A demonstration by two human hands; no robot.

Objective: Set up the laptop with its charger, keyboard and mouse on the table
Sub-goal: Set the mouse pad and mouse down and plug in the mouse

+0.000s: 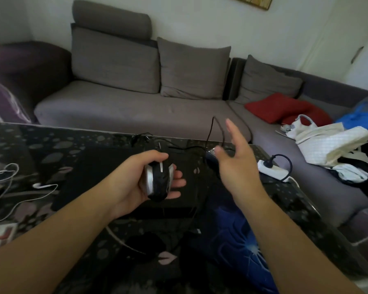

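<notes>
- The left hand (pixel 140 177) holds the mouse (pixel 158 180) in a clenched grip, thumb over its top and fingers curled beneath, lifted above the closed laptop (pixel 102 172).
- The mouse is black with silver side trim and sits tilted in the palm, nose pointing away from the person.
- The right hand (pixel 235 164) is released, fingers spread and empty-palmed, raised over the far right part of the surface (pixel 19 141).
- A thin black cable (pixel 209 132) loops up in the air just beside the right hand's fingers; motion blur makes it hard to tell whether a finger touches it.
- The laptop lies flat, lid shut, on the dark patterned surface, with more black cable trailing along its far edge.
- A blue and black mouse pad (pixel 238 240) lies near the laptop's right front corner, under the right forearm.
- A white power strip (pixel 273 169) with a black plug in it rests at the right edge of the surface.
- White earphones (pixel 38 185) and their cord lie to the laptop's left.
- A grey sofa (pixel 136 107) stands behind the surface.
</notes>
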